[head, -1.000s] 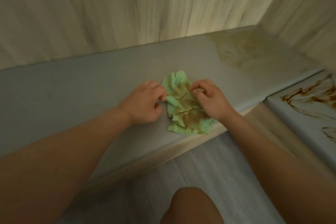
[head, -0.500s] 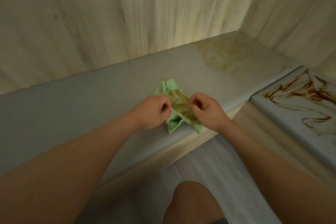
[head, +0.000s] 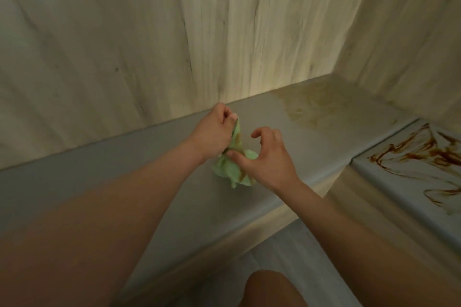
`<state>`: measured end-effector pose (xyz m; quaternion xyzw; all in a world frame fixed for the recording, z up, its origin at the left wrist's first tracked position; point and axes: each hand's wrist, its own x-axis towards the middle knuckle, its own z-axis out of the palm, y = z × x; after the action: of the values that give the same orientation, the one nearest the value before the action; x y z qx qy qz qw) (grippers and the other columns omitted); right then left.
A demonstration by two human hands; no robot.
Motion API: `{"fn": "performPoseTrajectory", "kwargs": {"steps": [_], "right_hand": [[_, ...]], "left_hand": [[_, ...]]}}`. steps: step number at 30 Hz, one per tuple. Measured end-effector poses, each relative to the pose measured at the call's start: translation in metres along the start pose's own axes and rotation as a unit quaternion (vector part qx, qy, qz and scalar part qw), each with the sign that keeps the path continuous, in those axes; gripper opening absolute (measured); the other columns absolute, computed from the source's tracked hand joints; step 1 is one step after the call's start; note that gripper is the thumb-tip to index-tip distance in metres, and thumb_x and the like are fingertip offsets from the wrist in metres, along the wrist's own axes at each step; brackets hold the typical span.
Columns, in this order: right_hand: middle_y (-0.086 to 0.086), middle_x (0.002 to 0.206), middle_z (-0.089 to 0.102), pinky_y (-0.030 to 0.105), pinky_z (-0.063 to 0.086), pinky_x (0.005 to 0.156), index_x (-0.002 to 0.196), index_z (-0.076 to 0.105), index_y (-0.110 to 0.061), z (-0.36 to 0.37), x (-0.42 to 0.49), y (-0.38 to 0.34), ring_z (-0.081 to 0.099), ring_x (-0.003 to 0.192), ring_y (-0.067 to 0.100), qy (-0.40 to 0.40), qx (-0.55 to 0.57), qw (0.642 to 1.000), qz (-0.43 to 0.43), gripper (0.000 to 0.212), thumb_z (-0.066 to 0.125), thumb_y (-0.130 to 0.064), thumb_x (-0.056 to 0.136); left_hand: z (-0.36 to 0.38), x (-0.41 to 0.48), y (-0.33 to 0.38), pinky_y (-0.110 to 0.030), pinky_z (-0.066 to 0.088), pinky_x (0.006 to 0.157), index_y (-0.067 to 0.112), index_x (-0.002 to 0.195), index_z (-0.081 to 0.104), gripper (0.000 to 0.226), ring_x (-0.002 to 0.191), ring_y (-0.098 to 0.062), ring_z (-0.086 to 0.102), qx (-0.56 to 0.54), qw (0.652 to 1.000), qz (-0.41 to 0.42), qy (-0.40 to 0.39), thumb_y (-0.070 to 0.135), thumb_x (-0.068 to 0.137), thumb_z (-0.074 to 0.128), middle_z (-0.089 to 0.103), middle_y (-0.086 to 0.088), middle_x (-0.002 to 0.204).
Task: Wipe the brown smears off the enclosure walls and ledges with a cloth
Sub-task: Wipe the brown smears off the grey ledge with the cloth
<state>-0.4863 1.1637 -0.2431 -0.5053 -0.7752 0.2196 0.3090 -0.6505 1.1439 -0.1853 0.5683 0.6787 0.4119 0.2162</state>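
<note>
Cloth [head: 225,169] pinched in left hand [head: 212,132], right hand [head: 268,161] touching it

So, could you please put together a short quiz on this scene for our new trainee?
1. True or false: the green cloth is free of stains.
2. The left hand pinches the cloth's raised edge; the right hand thumb: A) touches the cloth B) holds a sponge C) grips a bottle.
3. Fill in: the dark brown smears lie on the ledge at the person's ____ side.
Key: 1 false; 2 A; 3 right.
</note>
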Motion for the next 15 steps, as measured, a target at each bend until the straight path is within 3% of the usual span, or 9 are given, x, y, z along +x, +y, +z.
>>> {"fn": "performPoseTrajectory", "kwargs": {"steps": [3, 6, 8, 10, 12, 15], "right_hand": [[-0.008, 0.103, 0.052, 0.035, 0.047, 0.067, 0.109, 0.045, -0.028, -0.005, 0.003, -0.024, 0.056, 0.085, 0.015, 0.03, -0.009, 0.999, -0.009, 0.054, 0.073, -0.059, 0.075], [-0.007, 0.074, 0.059, 0.034, 0.045, 0.058, 0.091, 0.052, -0.023, -0.021, 0.024, -0.039, 0.056, 0.065, 0.011, 0.005, 0.051, 0.999, -0.015, 0.028, 0.073, -0.038, 0.081], [-0.007, 0.074, 0.062, 0.031, 0.045, 0.061, 0.086, 0.059, -0.023, -0.031, 0.04, -0.043, 0.058, 0.067, 0.009, -0.016, 0.054, 0.998, -0.017, 0.015, 0.071, -0.032, 0.085], [-0.004, 0.086, 0.068, 0.032, 0.048, 0.069, 0.097, 0.065, -0.022, -0.032, 0.054, -0.042, 0.065, 0.081, 0.018, -0.006, 0.028, 1.0, -0.01, 0.01, 0.065, -0.029, 0.091], [-0.002, 0.108, 0.07, 0.033, 0.05, 0.081, 0.121, 0.064, -0.021, -0.028, 0.06, -0.045, 0.066, 0.099, 0.02, -0.017, 0.07, 0.997, 0.004, 0.027, 0.06, -0.034, 0.098], [-0.002, 0.135, 0.06, 0.037, 0.049, 0.098, 0.148, 0.043, -0.024, -0.013, 0.049, -0.058, 0.061, 0.116, 0.016, -0.097, 0.241, 0.964, 0.053, 0.075, 0.051, -0.074, 0.093]], "left_hand": [[-0.013, 0.006, 0.019, -0.025, 0.034, 0.057, 0.019, 0.1, 0.048, 0.015, 0.068, -0.009, 0.051, 0.039, 0.998, 0.032, 0.03, 0.03, 0.109, 0.045, 0.055, 0.005, 0.078], [-0.028, 0.017, 0.034, -0.018, 0.032, 0.053, 0.015, 0.101, 0.046, 0.013, 0.068, -0.007, 0.049, 0.05, 0.993, 0.069, 0.08, 0.025, 0.109, 0.044, 0.053, 0.005, 0.078], [-0.039, 0.024, 0.041, -0.023, 0.033, 0.054, 0.013, 0.103, 0.045, 0.013, 0.068, -0.007, 0.049, 0.052, 0.991, 0.075, 0.102, 0.023, 0.109, 0.043, 0.053, 0.004, 0.079], [-0.048, 0.029, 0.046, -0.028, 0.032, 0.055, 0.012, 0.104, 0.044, 0.013, 0.068, -0.007, 0.048, 0.061, 0.99, 0.072, 0.105, 0.023, 0.11, 0.041, 0.052, 0.003, 0.08], [-0.053, 0.032, 0.048, -0.022, 0.031, 0.051, 0.011, 0.104, 0.044, 0.012, 0.068, -0.005, 0.046, 0.059, 0.99, 0.065, 0.11, 0.022, 0.11, 0.04, 0.05, 0.004, 0.081], [-0.059, 0.035, 0.048, -0.027, 0.027, 0.056, 0.012, 0.105, 0.045, 0.011, 0.07, -0.005, 0.044, 0.038, 0.989, 0.038, 0.136, 0.021, 0.11, 0.04, 0.048, 0.006, 0.083]]}}
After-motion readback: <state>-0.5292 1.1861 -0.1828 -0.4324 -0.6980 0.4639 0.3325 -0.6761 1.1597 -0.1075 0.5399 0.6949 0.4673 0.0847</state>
